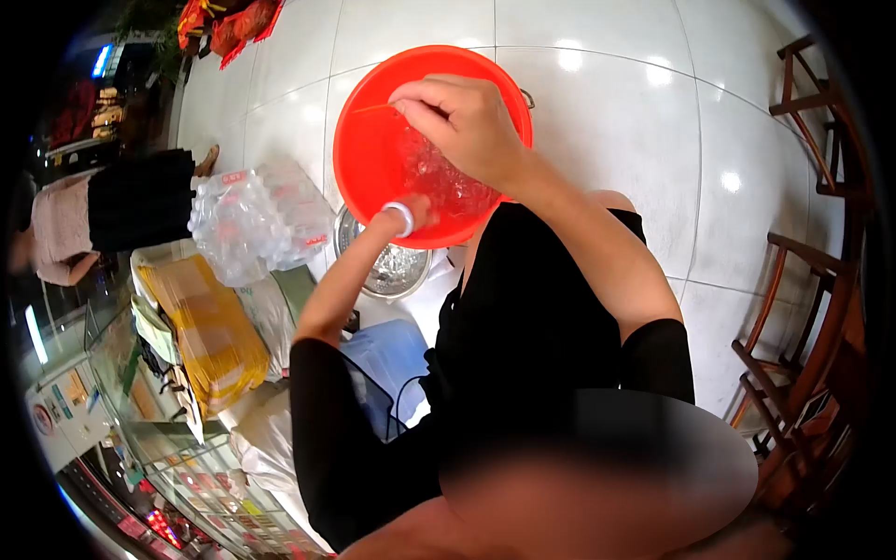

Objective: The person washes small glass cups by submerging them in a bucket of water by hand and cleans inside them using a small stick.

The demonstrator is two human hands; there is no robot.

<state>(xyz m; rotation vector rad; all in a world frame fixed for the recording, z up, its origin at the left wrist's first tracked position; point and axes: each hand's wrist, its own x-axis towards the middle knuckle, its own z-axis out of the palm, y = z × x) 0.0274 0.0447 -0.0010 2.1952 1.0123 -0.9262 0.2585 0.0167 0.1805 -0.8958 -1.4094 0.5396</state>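
Observation:
A large red bucket (359, 177) stands on the floor in front of my knees, with a heap of clear, shiny pieces (448, 182) inside; I cannot make out their kind. Above the bucket, my right hand (462, 117) pinches a thin orange strand (371, 109) between thumb and forefinger, pointing left. My left hand (425, 213), with a pale bracelet (403, 217) at the wrist, reaches inside near the bucket's lower rim. Its fingers are blurred and partly hidden among the clear pieces.
Beside the bucket sits a metal basin (397, 271) with shiny contents. Wrapped bottle packs (252, 224), a yellow taped parcel (205, 327) and a blue plastic container (387, 350) lie left. Wooden chairs (793, 308) line the right. Another person (121, 210) stands at far left.

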